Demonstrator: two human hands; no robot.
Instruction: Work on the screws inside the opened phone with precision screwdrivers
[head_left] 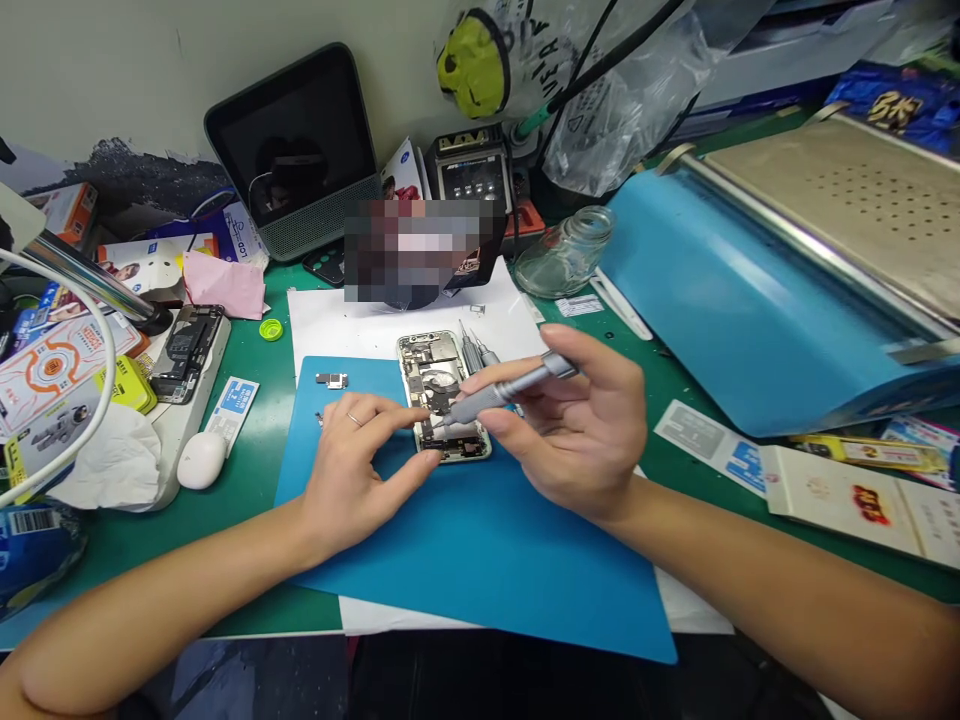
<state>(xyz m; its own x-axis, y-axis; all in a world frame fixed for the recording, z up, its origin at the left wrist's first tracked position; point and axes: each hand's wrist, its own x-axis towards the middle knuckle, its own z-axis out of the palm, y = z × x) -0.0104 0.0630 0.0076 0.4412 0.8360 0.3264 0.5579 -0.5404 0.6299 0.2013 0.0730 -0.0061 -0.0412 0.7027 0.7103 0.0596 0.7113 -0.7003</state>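
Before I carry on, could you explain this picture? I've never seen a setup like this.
There is no robot here: these are a person's two bare hands, seen by a camera worn on that person's head, looking forward and down. It is the only view.

The right hand holds a grey screwdriver-like tool in its fingers, tip over an opened phone; I can't tell whether it touches. The left hand is at the phone's near left side, fingers spread.

The phone lies across the far edge of a blue mat, with a small metal part to its left. Beyond stand a dark screen and a glass jar.
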